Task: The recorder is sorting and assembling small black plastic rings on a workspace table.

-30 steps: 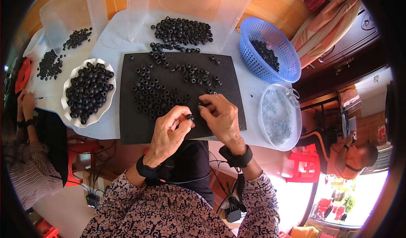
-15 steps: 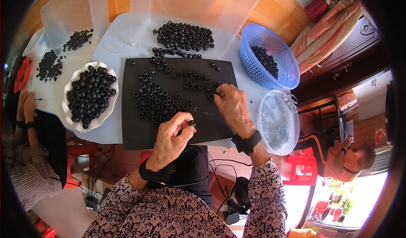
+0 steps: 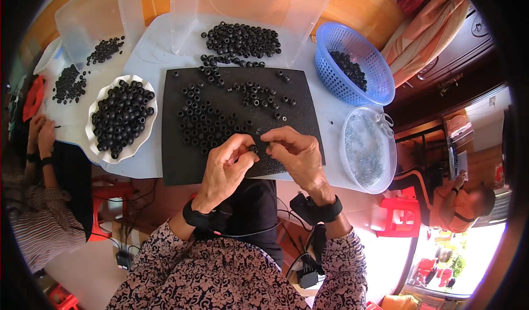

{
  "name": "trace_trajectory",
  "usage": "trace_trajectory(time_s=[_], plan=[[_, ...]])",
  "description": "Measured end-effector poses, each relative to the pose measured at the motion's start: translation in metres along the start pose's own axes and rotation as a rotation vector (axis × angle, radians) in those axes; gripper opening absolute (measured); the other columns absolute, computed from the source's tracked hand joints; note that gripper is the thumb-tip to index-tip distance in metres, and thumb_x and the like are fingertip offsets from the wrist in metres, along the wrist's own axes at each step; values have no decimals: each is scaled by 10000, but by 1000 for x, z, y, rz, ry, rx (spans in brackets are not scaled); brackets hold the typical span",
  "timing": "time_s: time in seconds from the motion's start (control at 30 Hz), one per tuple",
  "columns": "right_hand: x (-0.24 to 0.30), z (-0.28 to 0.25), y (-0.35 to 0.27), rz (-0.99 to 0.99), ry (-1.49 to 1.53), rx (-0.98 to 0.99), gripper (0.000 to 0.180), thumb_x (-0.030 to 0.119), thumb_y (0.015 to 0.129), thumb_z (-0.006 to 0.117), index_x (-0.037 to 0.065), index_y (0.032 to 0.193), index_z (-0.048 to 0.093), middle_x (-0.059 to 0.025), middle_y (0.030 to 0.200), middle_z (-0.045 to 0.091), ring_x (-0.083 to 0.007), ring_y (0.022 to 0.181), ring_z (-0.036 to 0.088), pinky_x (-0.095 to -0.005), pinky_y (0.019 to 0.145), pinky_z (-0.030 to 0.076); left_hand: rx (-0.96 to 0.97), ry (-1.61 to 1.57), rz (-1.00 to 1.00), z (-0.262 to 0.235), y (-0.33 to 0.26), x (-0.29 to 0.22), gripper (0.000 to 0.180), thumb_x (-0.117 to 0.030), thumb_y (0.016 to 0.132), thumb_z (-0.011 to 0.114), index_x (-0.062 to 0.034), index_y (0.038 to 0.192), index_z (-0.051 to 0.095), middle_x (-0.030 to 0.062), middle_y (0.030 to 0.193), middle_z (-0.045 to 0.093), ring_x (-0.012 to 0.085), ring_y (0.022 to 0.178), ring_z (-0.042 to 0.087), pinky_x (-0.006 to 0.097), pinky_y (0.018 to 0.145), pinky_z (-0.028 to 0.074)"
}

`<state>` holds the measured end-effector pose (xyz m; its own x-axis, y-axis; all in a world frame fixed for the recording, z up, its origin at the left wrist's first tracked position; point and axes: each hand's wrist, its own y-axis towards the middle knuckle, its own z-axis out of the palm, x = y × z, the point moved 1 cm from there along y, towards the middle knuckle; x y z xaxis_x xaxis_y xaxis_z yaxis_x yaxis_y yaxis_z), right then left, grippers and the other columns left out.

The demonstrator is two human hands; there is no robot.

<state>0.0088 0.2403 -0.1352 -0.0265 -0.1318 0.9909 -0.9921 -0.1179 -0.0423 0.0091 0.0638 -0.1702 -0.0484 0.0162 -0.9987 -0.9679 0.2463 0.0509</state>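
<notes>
My left hand pinches a small black hollow piece, like a short bead or cap, between thumb and fingertips. Close by on the right, my right hand has thumb and forefinger pressed together; what lies between them is too small to make out. Both hands are over the near edge of a black mat. Many black ring-like pieces lie scattered across the mat's left and far parts. A few tiny clear or silvery bits lie just past my fingertips.
A scalloped white plate heaped with black round pieces stands left. Behind the mat, more pieces spill from a clear bin. Right are a blue basket and a clear tub of small transparent bits. Another person's hands show far left.
My right hand has moved left from the mat's right side to beside my left hand. The left hand still holds the black piece. The whole view has shifted slightly.
</notes>
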Motion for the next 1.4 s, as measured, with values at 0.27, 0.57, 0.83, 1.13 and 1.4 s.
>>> trace_trajectory(time_s=[0.27,0.57,0.83,1.13,1.4], plan=[[3,12,-3,-3,2,40,184,-44,905,572,-39,1066,660,-65,943,677,-105,855,666,-246,755,539,1,-64,1,2,0,2,132,-16,909,587,19,1036,595,7,781,619,24,697,521,194,591,422],[8,16,-4,-161,-209,-4,167,-32,900,604,-37,1055,663,-96,962,687,-133,834,681,-256,725,550,13,-79,-19,1,0,-1,132,10,902,599,20,1034,597,2,779,610,25,704,526,192,595,425],[-11,22,-2,-51,110,-31,140,-30,917,611,-47,1043,670,-81,956,672,-137,832,671,-254,750,554,8,-80,22,0,0,6,147,-17,910,574,16,1050,602,17,801,627,30,717,543,191,607,436],[-18,26,-6,-141,250,-42,161,-51,915,603,-69,1066,656,-89,1019,647,-157,884,681,-262,813,558,34,-80,45,-3,1,7,154,-26,915,563,9,1060,600,10,822,628,25,701,513,192,592,426],[-22,28,-5,-149,291,-62,154,-65,910,589,-67,1049,656,-80,1041,635,-153,897,680,-259,813,558,27,-114,40,-2,1,5,141,-19,909,563,4,1040,607,1,811,618,28,709,525,194,611,439]])
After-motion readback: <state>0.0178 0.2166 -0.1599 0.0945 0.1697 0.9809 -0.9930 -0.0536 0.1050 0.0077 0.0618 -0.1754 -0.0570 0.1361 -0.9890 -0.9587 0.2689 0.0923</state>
